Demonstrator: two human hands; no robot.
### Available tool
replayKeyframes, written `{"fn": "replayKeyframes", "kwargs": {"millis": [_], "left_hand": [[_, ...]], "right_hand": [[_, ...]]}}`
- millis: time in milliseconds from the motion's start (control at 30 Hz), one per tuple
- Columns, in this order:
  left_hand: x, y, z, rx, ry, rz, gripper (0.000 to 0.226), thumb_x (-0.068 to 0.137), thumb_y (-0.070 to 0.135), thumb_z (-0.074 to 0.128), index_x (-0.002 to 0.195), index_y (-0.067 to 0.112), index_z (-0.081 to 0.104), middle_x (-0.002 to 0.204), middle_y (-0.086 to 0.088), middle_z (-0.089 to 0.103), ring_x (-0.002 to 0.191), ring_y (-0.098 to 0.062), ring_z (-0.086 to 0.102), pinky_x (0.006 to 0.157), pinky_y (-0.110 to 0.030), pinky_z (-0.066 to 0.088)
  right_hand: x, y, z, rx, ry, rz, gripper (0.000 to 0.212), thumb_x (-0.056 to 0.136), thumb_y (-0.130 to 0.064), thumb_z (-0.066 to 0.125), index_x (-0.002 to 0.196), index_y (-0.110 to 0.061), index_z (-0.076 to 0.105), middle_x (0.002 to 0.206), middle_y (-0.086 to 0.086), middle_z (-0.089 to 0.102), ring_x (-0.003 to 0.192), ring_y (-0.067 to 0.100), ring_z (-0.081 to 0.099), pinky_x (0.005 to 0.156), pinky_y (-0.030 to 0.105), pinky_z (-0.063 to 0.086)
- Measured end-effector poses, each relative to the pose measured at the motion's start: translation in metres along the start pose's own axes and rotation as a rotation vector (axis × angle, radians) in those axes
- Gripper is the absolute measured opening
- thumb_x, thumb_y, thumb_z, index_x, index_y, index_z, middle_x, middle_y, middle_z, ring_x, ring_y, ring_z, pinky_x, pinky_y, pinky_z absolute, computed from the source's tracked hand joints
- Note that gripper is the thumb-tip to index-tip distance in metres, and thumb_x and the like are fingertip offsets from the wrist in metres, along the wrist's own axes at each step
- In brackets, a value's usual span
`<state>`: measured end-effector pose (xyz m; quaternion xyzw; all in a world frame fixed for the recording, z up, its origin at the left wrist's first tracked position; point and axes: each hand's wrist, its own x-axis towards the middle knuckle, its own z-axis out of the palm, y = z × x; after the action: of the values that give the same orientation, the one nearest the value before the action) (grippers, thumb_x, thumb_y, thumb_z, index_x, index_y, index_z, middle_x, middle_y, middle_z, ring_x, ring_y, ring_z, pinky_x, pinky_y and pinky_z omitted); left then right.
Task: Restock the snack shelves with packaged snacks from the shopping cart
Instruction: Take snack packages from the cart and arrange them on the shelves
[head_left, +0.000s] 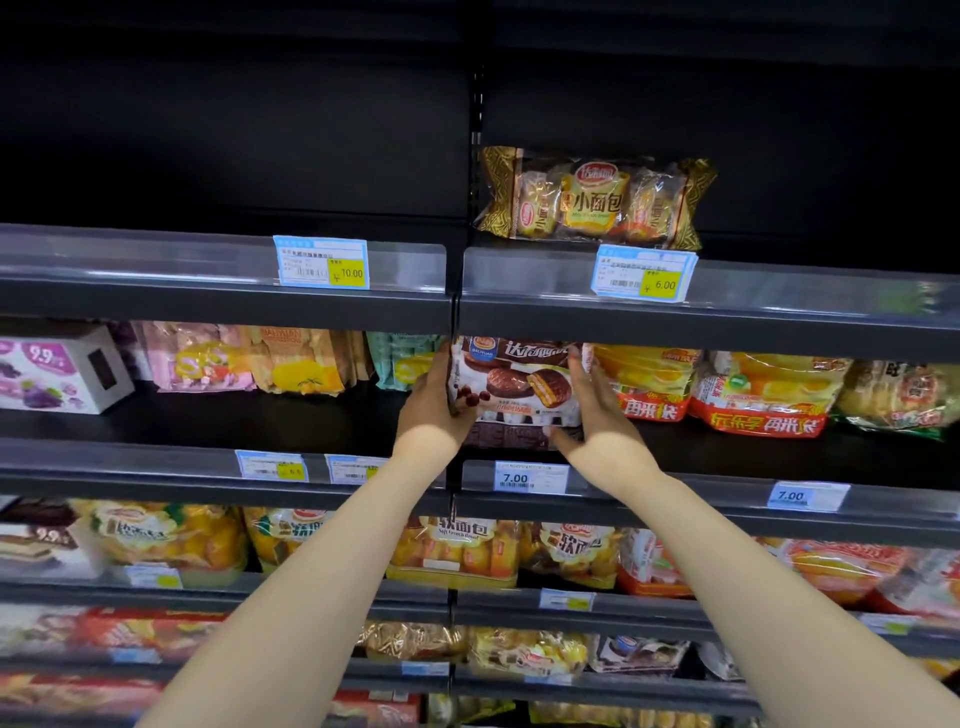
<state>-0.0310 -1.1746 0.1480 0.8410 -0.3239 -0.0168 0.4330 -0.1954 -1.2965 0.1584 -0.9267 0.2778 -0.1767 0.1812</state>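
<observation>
On the second shelf (311, 415) from the top, right of the upright divider, a bag of chocolate pies (519, 384) stands upright between both of the person's hands. Left hand (434, 402): fingers curled round the bag's left edge and lower corner, gripping it. Right hand (592, 410): fingers straight and pointing up, palm laid flat against the bag's right side, thumb reaching under the lower edge; it presses rather than clasps. The bag's base sits at the shelf surface, on or just above a darker pack lying flat beneath it; which of the two I cannot tell. Its top reaches the underside of the shelf above.

Just beside the bag on the right stand red and yellow snack bags (654, 384), the nearest touching or almost touching the right hand's fingers. Left of the divider on the same level: a teal bag (402, 364), a tan bag (301, 364), a pink bag (197, 358) and a purple and white grape box (57, 374).

Top shelf: one gold bag of small breads (597, 200) stands alone above a 6.00 price tag (644, 275); a 10.00 price tag (322, 262) sits on the left rail. A 7.00 price tag (530, 477) is fixed below the held bag. Lower shelves carry yellow soft-bread bags (457, 551) and further packs, blurred.
</observation>
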Motion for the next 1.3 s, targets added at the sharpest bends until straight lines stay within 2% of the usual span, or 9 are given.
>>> {"fn": "replayKeyframes", "kwargs": {"millis": [67,133,233,300,367,567,700,933,1300], "left_hand": [[-0.008,0.000,-0.006,0.061,-0.003,0.012,0.078,0.089,0.028,0.066,0.152,0.031,0.019,0.146,-0.006,0.042,0.123,-0.030,0.052,0.095,-0.038,0.048],[-0.021,-0.002,-0.014,0.104,0.017,0.051,0.076,0.091,0.033,0.064,0.152,0.024,0.020,0.150,-0.008,0.037,0.129,-0.029,0.046,0.097,-0.036,0.046],[-0.046,-0.010,-0.025,0.178,0.083,0.137,0.065,0.090,0.039,0.064,0.145,0.019,0.036,0.140,-0.008,0.047,0.127,-0.028,0.046,0.095,-0.037,0.046],[-0.066,-0.014,-0.031,0.226,0.098,0.180,0.057,0.090,0.039,0.063,0.139,0.015,0.045,0.130,-0.006,0.054,0.121,-0.024,0.049,0.095,-0.033,0.044],[-0.088,-0.017,-0.034,0.280,0.099,0.210,0.057,0.092,0.038,0.060,0.141,0.015,0.044,0.135,-0.003,0.052,0.127,-0.020,0.044,0.102,-0.031,0.039],[-0.169,-0.019,-0.035,0.388,0.105,0.221,0.058,0.093,0.050,0.052,0.138,0.013,0.049,0.136,-0.002,0.053,0.129,-0.019,0.044,0.108,-0.033,0.037],[-0.232,-0.021,-0.038,0.434,0.132,0.071,0.059,0.092,0.047,0.057,0.140,0.015,0.047,0.138,0.001,0.052,0.130,-0.017,0.044,0.105,-0.032,0.037],[-0.364,-0.040,-0.063,0.575,0.225,-0.226,0.060,0.089,0.053,0.043,0.131,0.011,0.055,0.128,-0.004,0.061,0.115,-0.021,0.052,0.095,-0.035,0.044],[-0.542,-0.056,-0.153,0.707,0.482,-0.612,0.060,0.087,0.046,0.049,0.130,0.004,0.055,0.128,-0.012,0.059,0.116,-0.028,0.053,0.096,-0.036,0.040]], "right_hand": [[-0.005,0.001,-0.004,0.007,0.027,-0.011,0.086,0.094,-0.035,0.056,0.148,-0.044,-0.010,0.160,-0.010,-0.013,0.144,0.021,0.021,0.098,0.033,0.045],[-0.013,0.002,-0.008,0.011,0.055,-0.025,0.079,0.095,-0.038,0.055,0.150,-0.040,-0.001,0.161,-0.008,-0.004,0.147,0.017,0.011,0.110,0.034,0.031],[-0.031,0.005,-0.013,-0.032,0.088,-0.131,0.071,0.094,-0.041,0.054,0.152,-0.029,0.015,0.159,-0.004,0.016,0.145,0.013,0.014,0.112,0.026,0.023],[-0.044,0.007,-0.017,-0.059,0.060,-0.195,0.066,0.094,-0.043,0.053,0.150,-0.024,0.024,0.153,-0.004,0.030,0.141,0.013,0.025,0.110,0.025,0.026],[-0.057,0.009,-0.021,-0.058,0.013,-0.250,0.061,0.094,-0.041,0.053,0.148,-0.023,0.029,0.145,-0.004,0.040,0.134,0.012,0.033,0.107,0.025,0.030],[-0.097,0.003,-0.022,0.073,-0.095,-0.481,0.058,0.094,-0.039,0.054,0.147,-0.026,0.033,0.150,-0.010,0.035,0.142,0.008,0.021,0.118,0.030,0.019],[-0.119,-0.006,-0.006,0.116,-0.179,-0.634,0.056,0.095,-0.041,0.052,0.147,-0.030,0.032,0.149,-0.011,0.036,0.141,0.006,0.023,0.115,0.023,0.015],[-0.165,-0.037,0.048,0.211,-0.384,-0.929,0.056,0.093,-0.047,0.040,0.140,-0.017,0.045,0.140,0.002,0.049,0.134,0.020,0.039,0.113,0.036,0.029],[-0.263,-0.187,0.110,0.363,-0.538,-1.400,0.046,0.091,-0.037,0.052,0.128,-0.009,0.057,0.124,0.007,0.059,0.119,0.022,0.048,0.105,0.025,0.028]]}}
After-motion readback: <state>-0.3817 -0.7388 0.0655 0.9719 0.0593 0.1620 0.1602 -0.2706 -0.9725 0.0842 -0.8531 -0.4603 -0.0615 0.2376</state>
